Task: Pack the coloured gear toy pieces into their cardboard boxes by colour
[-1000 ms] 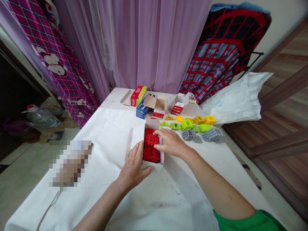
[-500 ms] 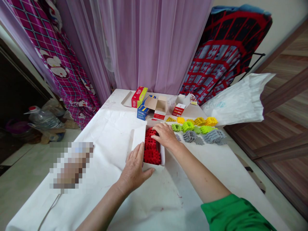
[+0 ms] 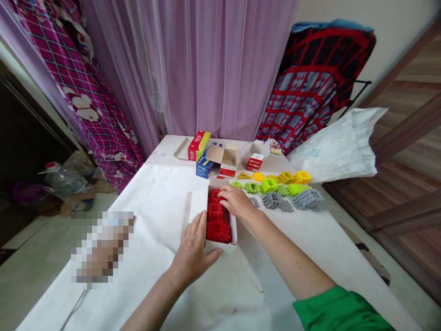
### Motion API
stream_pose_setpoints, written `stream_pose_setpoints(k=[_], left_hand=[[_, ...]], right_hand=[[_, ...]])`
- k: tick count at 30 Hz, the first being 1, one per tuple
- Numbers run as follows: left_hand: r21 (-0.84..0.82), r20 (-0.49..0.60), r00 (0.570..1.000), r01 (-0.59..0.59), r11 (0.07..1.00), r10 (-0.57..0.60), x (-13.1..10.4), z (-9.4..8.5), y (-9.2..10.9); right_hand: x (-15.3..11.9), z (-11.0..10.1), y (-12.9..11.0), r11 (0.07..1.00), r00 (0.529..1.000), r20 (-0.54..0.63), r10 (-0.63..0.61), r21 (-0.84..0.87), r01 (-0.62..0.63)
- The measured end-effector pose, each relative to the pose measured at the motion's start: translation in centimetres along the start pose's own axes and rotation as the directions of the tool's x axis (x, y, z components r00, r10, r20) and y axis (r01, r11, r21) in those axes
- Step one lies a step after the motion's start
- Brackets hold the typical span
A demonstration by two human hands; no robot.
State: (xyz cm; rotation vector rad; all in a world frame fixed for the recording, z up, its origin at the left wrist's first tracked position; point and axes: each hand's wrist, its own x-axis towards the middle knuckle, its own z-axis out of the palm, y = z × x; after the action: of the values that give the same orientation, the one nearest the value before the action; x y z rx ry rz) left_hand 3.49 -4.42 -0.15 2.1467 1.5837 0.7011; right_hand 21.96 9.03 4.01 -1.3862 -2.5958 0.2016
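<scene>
An open white box (image 3: 222,247) stands on the white-covered table, its flap folded out to the left. Red interlocking pieces (image 3: 217,224) fill much of its inside. My left hand (image 3: 193,250) rests against the box's left side and near corner, thumb spread from the fingers. Over the box's far right part is my right hand (image 3: 236,200), fingers bent down onto the red pieces; whether it grips one is hidden. Right of the box lie grey pieces (image 3: 272,200), green pieces (image 3: 268,185) and yellow pieces (image 3: 285,178) in rows.
Behind stand a red-and-green box (image 3: 199,145), a blue box (image 3: 204,166), an open box with a red label (image 3: 228,169) and another red-and-white box (image 3: 255,162). A white bag (image 3: 337,149) lies at the right edge. A blurred object (image 3: 103,248) lies left.
The view has shifted slightly, so the table sits lower. My right hand has moved a little nearer over the red pieces, and green pieces behind it now show. My left hand stays at the box.
</scene>
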Motion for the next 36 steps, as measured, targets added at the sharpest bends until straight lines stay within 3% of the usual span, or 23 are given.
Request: stream_pose_setpoints(k=[6,12,19,27,36], left_hand=[[0.006,-0.001,1.0,-0.017,1.0,0.017,0.0,0.1,-0.2],[0.03,-0.008,1.0,-0.008,1.0,0.008,0.0,0.2,-0.2],[0.033,-0.023,0.999,-0.044,0.999,0.044,0.0,0.1,-0.4],[0.029,0.0,0.999,-0.05,0.998,0.05,0.0,0.0,-0.4],[0.025,0.021,0.999,-0.03,0.999,0.029,0.0,-0.3,-0.2]], right_hand=[[0.0,-0.3,-0.4,0.999,0.999,0.042,-0.031,-0.031,0.032],[0.6,-1.3,-1.2,0.993,0.992,0.113,0.055,-0.109,-0.042],[-0.6,-2.2,-2.2,0.982,0.992,0.056,0.115,-0.156,-0.105],[-2.0,-1.8,-3.2,0.987,0.993,0.077,0.091,-0.143,-0.079],[-1.3,-1.6,-2.8,0.987,0.988,0.115,0.101,-0.136,-0.085]])
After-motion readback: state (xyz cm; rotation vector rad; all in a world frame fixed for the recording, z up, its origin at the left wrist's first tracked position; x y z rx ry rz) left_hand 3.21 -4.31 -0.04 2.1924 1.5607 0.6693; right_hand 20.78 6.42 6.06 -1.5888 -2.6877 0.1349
